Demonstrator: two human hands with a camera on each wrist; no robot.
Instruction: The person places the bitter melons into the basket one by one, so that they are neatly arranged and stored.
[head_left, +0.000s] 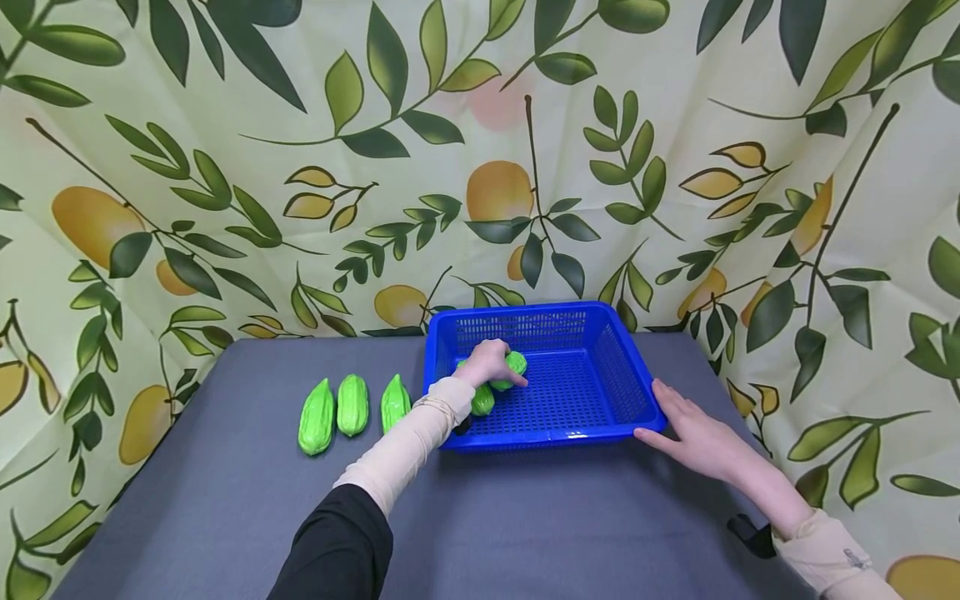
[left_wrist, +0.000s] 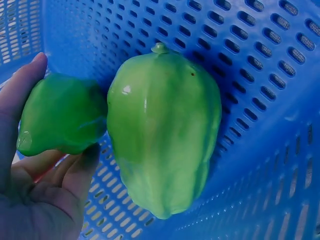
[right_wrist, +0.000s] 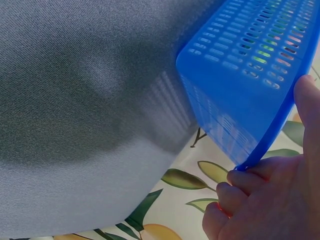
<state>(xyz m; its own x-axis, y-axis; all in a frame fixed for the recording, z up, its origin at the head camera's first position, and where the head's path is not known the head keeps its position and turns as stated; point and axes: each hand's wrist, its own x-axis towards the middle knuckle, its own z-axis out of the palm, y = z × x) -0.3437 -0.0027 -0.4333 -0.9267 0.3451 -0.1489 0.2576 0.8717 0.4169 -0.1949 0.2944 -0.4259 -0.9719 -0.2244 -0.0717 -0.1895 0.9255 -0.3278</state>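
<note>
Inside the blue plastic basket (head_left: 555,436), my left hand (head_left: 486,363) grips a green ridged gourd (left_wrist: 62,115), thumb on one side and fingers on the other. Right beside it in the left wrist view, a second green gourd (left_wrist: 165,135) lies on the perforated basket floor. Part of the basket's contents is hidden behind the left hand in the head view. My right hand (head_left: 697,437) holds the basket's front right corner. In the right wrist view its thumb and curled fingers (right_wrist: 235,197) meet the rim.
Three more green gourds, a left one (head_left: 317,418), a middle one (head_left: 352,406) and a right one (head_left: 395,404), lie on the grey table (head_left: 247,500) left of the basket. A leaf-and-fruit patterned cloth (head_left: 420,233) hangs behind and beside the table.
</note>
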